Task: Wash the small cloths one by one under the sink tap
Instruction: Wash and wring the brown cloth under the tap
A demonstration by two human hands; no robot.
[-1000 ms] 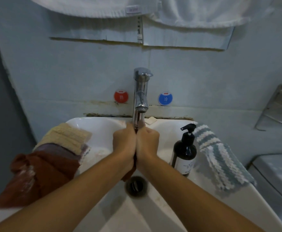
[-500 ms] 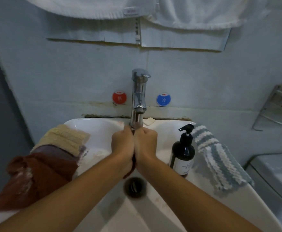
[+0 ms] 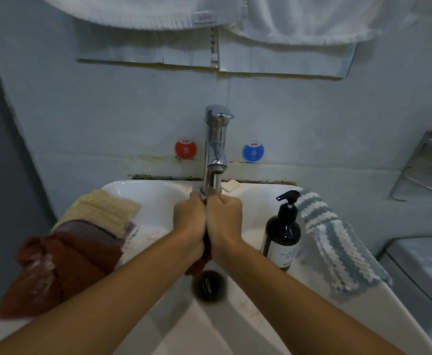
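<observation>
My left hand (image 3: 188, 219) and my right hand (image 3: 225, 218) are pressed side by side under the chrome tap (image 3: 216, 147), both gripping a dark reddish-brown small cloth (image 3: 200, 265). Most of the cloth is hidden between my fists; its lower end hangs just above the drain (image 3: 209, 285) of the white sink (image 3: 158, 201). On the sink's left rim lie a rust-brown cloth (image 3: 63, 265), a purple-grey cloth (image 3: 87, 229) and a beige cloth (image 3: 102, 211). A blue-and-white striped cloth (image 3: 338, 247) drapes over the right rim.
A dark pump soap bottle (image 3: 282, 234) stands on the sink right of my hands. A small soap bar (image 3: 230, 185) lies behind the tap. White towels (image 3: 299, 19) hang above. A metal wall rack (image 3: 425, 170) and a toilet tank lid (image 3: 425, 272) are at right.
My two fists have risen slightly toward the tap spout while still gripping the cloth together. The cloths on the rims have not moved.
</observation>
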